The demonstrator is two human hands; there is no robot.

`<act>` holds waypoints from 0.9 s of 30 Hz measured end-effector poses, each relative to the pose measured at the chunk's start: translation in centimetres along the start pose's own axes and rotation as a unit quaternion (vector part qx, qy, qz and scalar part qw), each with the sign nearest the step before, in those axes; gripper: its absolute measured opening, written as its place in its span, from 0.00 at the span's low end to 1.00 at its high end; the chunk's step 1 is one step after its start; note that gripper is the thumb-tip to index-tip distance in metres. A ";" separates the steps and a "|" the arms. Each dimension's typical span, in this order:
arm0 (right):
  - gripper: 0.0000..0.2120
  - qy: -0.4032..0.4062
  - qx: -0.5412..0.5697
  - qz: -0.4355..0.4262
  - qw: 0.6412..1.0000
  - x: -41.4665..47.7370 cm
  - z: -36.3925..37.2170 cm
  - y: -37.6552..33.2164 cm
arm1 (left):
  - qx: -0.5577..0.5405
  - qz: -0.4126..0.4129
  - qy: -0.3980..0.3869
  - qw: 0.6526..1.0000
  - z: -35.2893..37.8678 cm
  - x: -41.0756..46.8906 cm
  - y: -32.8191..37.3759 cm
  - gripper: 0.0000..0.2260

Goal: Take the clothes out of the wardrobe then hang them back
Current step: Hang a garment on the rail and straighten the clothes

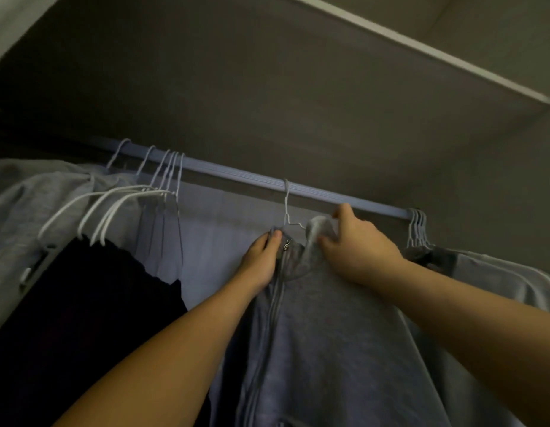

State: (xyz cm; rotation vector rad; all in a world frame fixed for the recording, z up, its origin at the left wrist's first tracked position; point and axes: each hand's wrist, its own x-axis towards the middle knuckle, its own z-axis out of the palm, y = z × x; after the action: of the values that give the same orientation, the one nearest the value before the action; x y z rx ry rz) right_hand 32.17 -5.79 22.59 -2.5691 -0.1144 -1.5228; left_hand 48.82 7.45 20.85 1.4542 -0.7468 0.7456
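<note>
Both forearms reach up from the bottom of the view toward the rail [236,175], bare to the elbow, and meet at the neck of a grey zip jacket [329,334]. The jacket hangs below the middle of the rail on a white wire hanger [286,208], whose hook is over the rail.

The left hand [261,260] comes up at a slant, back toward the camera. Its fingers are curled round the collar edge just left of the zip, with the thumb tip lying beside the metal zip pull [288,244].

The right hand [357,248] comes in from the right, wrist bent. It pinches a pale bunch of the jacket's collar fabric between thumb and fingers, just under the rail. One fingertip is raised and almost touches the rail's underside.

Farther left along the rail hangs a cluster of bare white hangers [113,208]. Below them are a black garment [82,303] and a light grey garment [21,211]. At the rail's right end is another set of hangers [417,226] carrying pale clothes [498,272]. Above the rail runs the dark underside of a shelf [298,87].

No label, brand or lettering can be read on the jacket or anywhere else; the light is dim and the picture is soft.
</note>
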 end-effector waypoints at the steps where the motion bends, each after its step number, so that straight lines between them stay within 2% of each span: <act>1: 0.22 0.014 -0.060 -0.038 0.997 -0.5 0.0 0.2 | 0.006 0.005 -0.002 1.000 0.1 -0.1 0.0 0.26; 3: 0.28 0.021 -0.143 -0.102 0.984 -1.5 0.2 0.7 | 0.010 0.003 0.000 1.000 0.4 -0.2 0.0 0.37; 5: 0.31 0.011 -0.199 -0.137 0.970 -2.1 0.1 1.2 | 0.011 -0.005 0.004 1.000 0.9 -0.1 0.0 0.43; 10: 0.36 -0.051 -0.254 -0.149 0.954 -2.2 -0.6 2.5 | 0.001 -0.020 -0.006 1.000 2.7 0.1 0.2 0.47; 13: 0.38 -0.072 -0.266 -0.131 0.952 -2.2 -1.2 3.5 | -0.010 -0.019 -0.017 1.000 4.8 -0.1 0.4 0.43; 16: 0.40 -0.082 -0.286 -0.111 0.948 -2.2 -1.6 5.2 | -0.013 -0.011 -0.032 0.999 7.6 -0.1 0.2 0.29; 17: 0.41 -0.085 -0.294 -0.105 0.946 -2.3 -1.8 5.9 | -0.009 -0.014 -0.036 0.999 8.7 0.2 -0.1 0.28; 22: 0.42 -0.086 -0.343 -0.077 0.932 -2.4 -2.7 9.9 | -0.024 -0.023 -0.061 0.998 14.3 0.5 0.0 0.27; 27: 0.43 -0.087 -0.418 -0.055 0.903 -2.7 -3.9 14.2 | -0.048 -0.028 -0.099 0.994 19.8 0.6 0.0 0.28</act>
State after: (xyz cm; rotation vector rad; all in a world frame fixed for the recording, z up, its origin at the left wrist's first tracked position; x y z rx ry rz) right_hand 29.55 -20.45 20.74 -3.3943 0.4982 -1.6199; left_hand 49.31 -12.36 21.04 1.4690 -0.8768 0.5195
